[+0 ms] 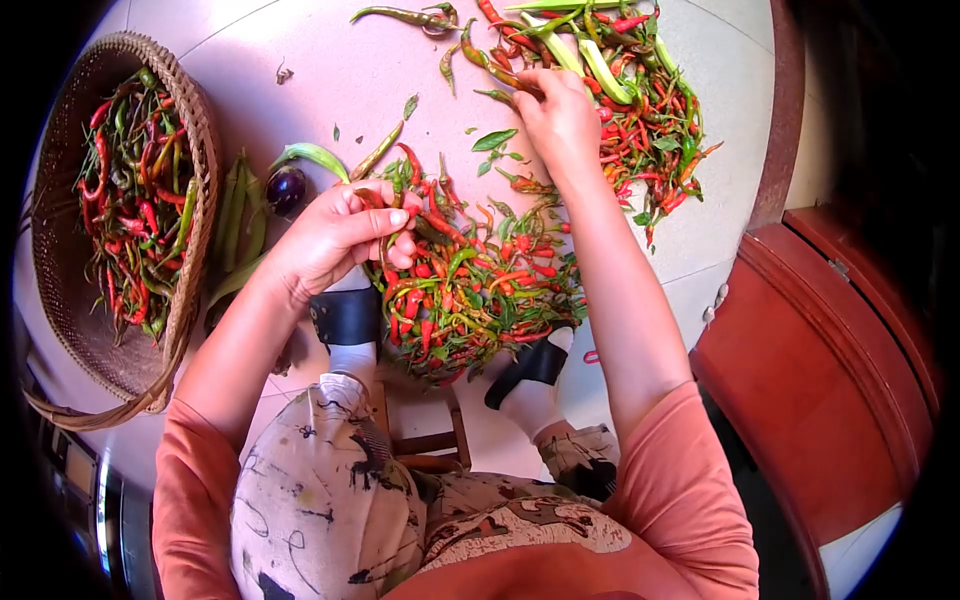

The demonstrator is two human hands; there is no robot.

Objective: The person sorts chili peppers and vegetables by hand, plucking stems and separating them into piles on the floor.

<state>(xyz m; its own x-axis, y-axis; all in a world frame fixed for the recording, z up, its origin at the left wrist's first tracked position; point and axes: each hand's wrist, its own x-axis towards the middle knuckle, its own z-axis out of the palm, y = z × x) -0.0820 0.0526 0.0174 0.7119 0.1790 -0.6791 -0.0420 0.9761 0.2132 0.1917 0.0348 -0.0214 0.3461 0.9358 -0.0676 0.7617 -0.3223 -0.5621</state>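
Note:
My left hand (pixel 345 225) is closed in a pinch on red chili peppers, at the left edge of a loose pile of chilies (pixel 480 290) on the floor between my feet. Higher up, my right hand (pixel 560 115) has its fingertips closed on a long dark red-green chili pepper (pixel 492 66). It is beside a second heap of chilies (pixel 650 130) mixed with pale green okra-like pods (pixel 605 75). My palm and forearm hide part of that heap.
At the left stands a woven basket (pixel 195 110) with red and green chilies inside. Next to it lie a dark eggplant (pixel 286 188) and long green ridged pods (pixel 238 215). Loose chilies (pixel 405 16) and leaves (pixel 494 140) are scattered on the tiles. Reddish wooden furniture (pixel 800 350) is at right.

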